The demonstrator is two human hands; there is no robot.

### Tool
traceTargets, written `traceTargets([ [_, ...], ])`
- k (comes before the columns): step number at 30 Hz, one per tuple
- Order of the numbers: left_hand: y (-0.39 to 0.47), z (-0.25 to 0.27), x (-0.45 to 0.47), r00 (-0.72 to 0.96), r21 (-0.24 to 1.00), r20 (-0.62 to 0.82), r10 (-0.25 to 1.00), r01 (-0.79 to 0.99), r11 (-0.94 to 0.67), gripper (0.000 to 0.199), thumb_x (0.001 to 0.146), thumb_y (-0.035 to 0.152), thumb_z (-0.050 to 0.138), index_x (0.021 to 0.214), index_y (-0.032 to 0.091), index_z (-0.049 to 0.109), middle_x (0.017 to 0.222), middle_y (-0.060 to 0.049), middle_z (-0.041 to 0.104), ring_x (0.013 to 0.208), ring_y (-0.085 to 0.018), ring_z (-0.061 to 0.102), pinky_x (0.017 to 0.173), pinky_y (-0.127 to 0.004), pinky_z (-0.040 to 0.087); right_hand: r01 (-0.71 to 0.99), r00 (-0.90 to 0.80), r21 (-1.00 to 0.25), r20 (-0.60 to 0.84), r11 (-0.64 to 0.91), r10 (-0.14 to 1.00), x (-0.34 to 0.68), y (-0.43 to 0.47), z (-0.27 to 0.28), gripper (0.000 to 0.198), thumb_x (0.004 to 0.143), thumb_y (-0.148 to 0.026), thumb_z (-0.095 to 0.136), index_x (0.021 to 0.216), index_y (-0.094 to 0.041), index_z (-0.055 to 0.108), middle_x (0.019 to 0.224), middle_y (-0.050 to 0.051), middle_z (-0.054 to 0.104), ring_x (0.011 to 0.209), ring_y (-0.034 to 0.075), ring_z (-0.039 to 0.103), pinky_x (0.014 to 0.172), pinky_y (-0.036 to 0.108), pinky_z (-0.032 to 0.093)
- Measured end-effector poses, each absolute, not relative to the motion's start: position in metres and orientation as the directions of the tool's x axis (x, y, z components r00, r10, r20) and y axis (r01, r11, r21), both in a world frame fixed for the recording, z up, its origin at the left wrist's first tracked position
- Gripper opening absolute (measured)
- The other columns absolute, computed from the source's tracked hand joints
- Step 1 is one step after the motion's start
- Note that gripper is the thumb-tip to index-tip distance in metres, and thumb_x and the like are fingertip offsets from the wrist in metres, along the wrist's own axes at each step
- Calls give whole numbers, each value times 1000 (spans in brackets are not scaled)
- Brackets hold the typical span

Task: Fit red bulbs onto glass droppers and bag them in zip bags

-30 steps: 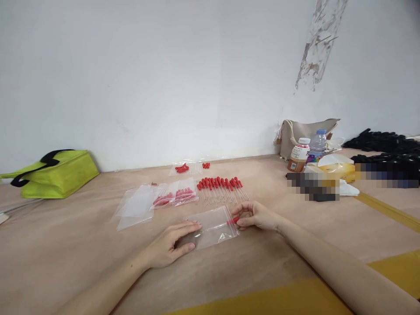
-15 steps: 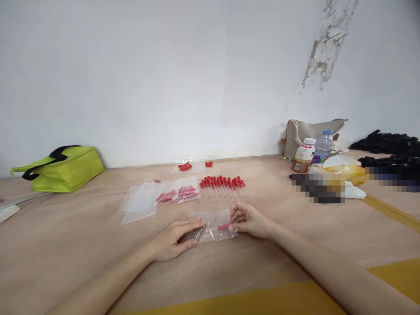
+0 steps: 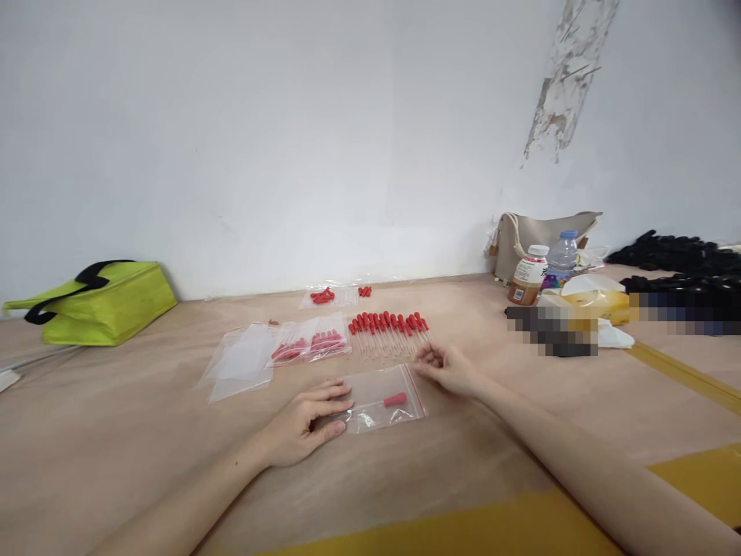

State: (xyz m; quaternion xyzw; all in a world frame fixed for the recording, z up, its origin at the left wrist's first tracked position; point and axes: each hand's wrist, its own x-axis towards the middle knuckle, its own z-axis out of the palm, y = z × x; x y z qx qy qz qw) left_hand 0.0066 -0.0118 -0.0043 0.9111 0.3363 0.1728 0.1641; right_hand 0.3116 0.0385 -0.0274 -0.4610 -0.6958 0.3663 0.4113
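A clear zip bag (image 3: pixel 370 418) with a red line along its right-hand opening lies flat in front of me. Inside it is a dropper with a red rubber bulb (image 3: pixel 395 399) and a thin clear stem pointing left. My left hand (image 3: pixel 309 421) rests on the bag's left end, fingers stretched out over the stem. Just beyond the bag's upper right corner is my right hand (image 3: pixel 445 369), off the bag, its fingers loosely bent and slightly apart with nothing visible in them. Its fingertips are close to a row of several red-bulbed droppers (image 3: pixel 389 324), stems toward me.
Left of the row lie filled zip bags (image 3: pixel 309 341) with red bulbs, beside flat clear bags (image 3: pixel 240 359). Behind are more red pieces (image 3: pixel 323 295). A lime-green bag (image 3: pixel 109 305) stands left; a brown drink bottle (image 3: pixel 528 276), water bottle (image 3: pixel 561 259) and beige bag (image 3: pixel 541 232) stand right.
My right hand has let go of the zip bag's opening and moved up toward the dropper row. The bag now lies flatter, its red bulb uncovered. My left hand stays on the bag.
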Motion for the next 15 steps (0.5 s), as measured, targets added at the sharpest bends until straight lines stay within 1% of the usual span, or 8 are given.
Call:
traceTargets([
  [3, -10, -5, 7, 718, 391, 192, 668, 568, -724, 35, 86, 33, 47, 120, 29, 50, 129, -3, 45, 123, -22, 35, 102, -45, 26, 518, -63, -822, 239, 236, 969, 322, 62, -22, 13, 65, -27, 58, 67, -15, 54, 58, -1, 55, 52, 9, 50, 48, 20, 37],
  [6, -11, -2, 7, 725, 389, 179, 665, 569, -725, 33, 88, 32, 43, 120, 29, 49, 130, -2, 45, 122, -21, 36, 103, -45, 25, 675, 89, -729, 232, 113, 969, 324, 86, -14, 14, 65, -29, 56, 64, -16, 54, 55, 0, 56, 51, 11, 51, 47, 20, 35],
  [9, -12, -1, 7, 724, 391, 193, 663, 563, -728, 32, 89, 31, 41, 120, 30, 49, 129, -1, 45, 121, -20, 37, 102, -45, 26, 731, 170, -681, 255, 52, 952, 317, 104, -7, 14, 64, -28, 57, 69, -15, 54, 63, 3, 59, 59, 14, 54, 49, 21, 35],
  [12, -13, -2, 7, 727, 382, 195, 658, 562, -734, 34, 88, 32, 44, 121, 29, 49, 129, -2, 45, 121, -20, 37, 102, -45, 25, 753, 196, -657, 265, 28, 944, 305, 114, -4, 16, 62, -21, 59, 76, -15, 52, 71, 6, 60, 66, 16, 55, 52, 22, 35],
  [15, -12, -2, 7, 721, 377, 191, 666, 573, -728, 34, 87, 33, 44, 121, 29, 49, 129, -3, 45, 122, -20, 37, 102, -45, 26, 771, 208, -637, 247, -3, 947, 295, 118, -4, 22, 59, -15, 60, 80, -15, 52, 75, 9, 60, 71, 18, 56, 53, 23, 35],
])
